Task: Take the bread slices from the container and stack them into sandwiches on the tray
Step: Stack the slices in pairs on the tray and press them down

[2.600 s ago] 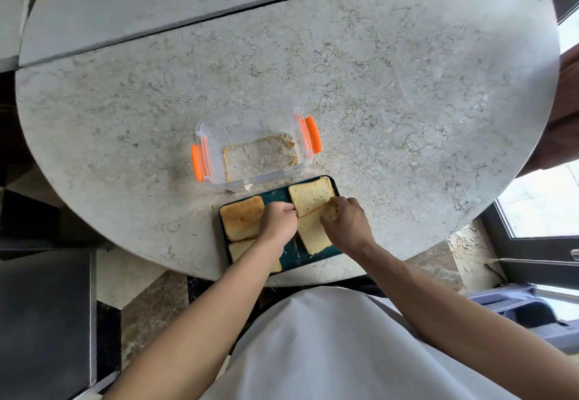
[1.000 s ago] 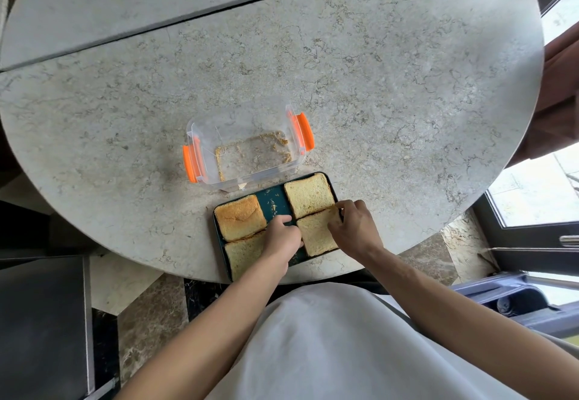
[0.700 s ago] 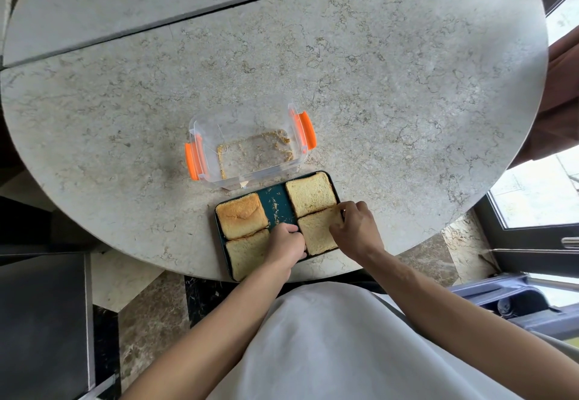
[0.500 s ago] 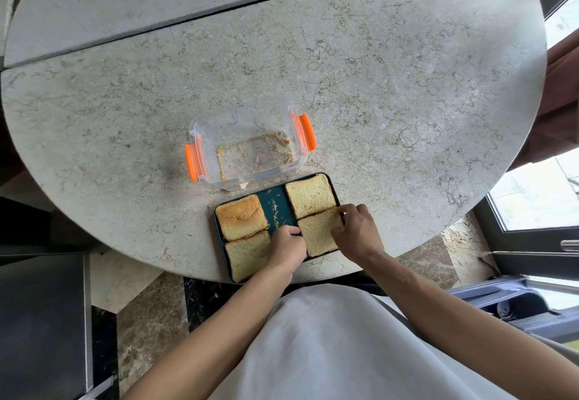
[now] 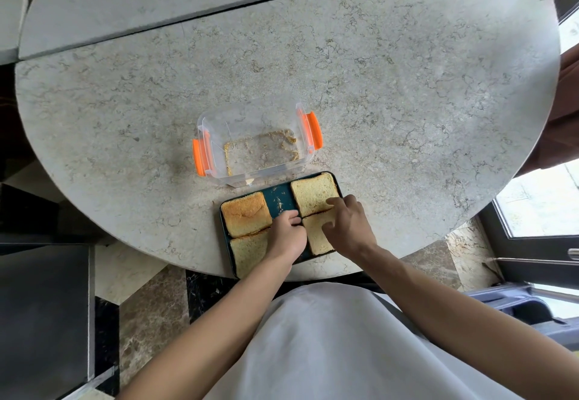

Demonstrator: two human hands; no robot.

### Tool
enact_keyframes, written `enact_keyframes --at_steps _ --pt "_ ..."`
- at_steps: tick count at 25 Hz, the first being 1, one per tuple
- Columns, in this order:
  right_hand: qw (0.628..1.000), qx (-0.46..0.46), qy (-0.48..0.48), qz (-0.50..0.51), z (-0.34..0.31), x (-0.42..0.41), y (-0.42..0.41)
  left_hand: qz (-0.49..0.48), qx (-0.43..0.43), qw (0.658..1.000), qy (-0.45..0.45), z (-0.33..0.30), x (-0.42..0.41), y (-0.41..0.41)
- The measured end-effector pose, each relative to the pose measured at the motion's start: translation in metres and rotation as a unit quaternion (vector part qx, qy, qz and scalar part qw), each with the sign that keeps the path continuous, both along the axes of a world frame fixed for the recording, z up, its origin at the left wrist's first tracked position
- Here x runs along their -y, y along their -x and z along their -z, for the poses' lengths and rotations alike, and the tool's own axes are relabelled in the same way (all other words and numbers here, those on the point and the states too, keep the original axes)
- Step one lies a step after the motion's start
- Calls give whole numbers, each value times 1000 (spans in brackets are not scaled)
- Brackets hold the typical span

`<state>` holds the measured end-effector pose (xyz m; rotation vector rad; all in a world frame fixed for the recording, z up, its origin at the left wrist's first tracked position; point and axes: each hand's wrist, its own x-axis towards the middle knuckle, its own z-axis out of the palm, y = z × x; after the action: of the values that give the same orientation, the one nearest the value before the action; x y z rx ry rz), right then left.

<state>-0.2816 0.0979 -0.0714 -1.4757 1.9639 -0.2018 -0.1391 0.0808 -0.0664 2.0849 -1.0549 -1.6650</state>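
Now container (image 5: 255, 144) holds crumbs; tray (image 5: 280, 200) holds four bread slices (image 5: 246, 213); grips unclear.

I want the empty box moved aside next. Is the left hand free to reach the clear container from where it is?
Probably yes. The left hand rests on the tray gripping nothing visible, and the clear container sits just beyond the tray with nothing between.
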Motion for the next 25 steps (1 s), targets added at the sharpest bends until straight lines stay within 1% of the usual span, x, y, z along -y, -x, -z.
enact_keyframes --at_steps 4,7,8,9,10,11,12,13,14,16,18,20,22,25 --pt "999 -12 -19 -24 1 3 -4 30 -2 1000 9 -5 2 3" --pt "1000 -4 6 25 0 5 3 22 -4 999 27 -7 -3 -7" --pt "999 -6 11 44 0 7 7 24 22 998 54 -10 -6 -14" --pt "998 -9 10 57 0 8 11 27 76 992 93 -12 -11 -23" --pt "998 -7 1 68 1 10 14 25 150 979 137 -12 -16 -34" --pt "997 -1 -10 75 1 11 16 23 230 957 174 -12 -21 -48" --pt "997 8 -20 79 2 11 16 18 291 937 191 -9 -26 -62" --pt "996 14 -26 80 3 11 15 8 320 930 180 -6 -31 -76" --pt "996 19 -29 81 4 10 14 -7 318 937 145 -3 -32 -87" --pt "995 24 -29 88 5 11 13 -32 277 958 67 2 -32 -101" --pt "994 25 -31 97 4 12 13 -21 262 963 64 7 -32 -103" --pt "994 23 -33 98 3 12 13 -21 263 961 77 9 -28 -100" --pt "995 20 -32 91 4 10 12 -32 264 961 73 12 -25 -100" --pt "995 24 -34 93 3 10 12 -23 269 960 70 13 -25 -101"
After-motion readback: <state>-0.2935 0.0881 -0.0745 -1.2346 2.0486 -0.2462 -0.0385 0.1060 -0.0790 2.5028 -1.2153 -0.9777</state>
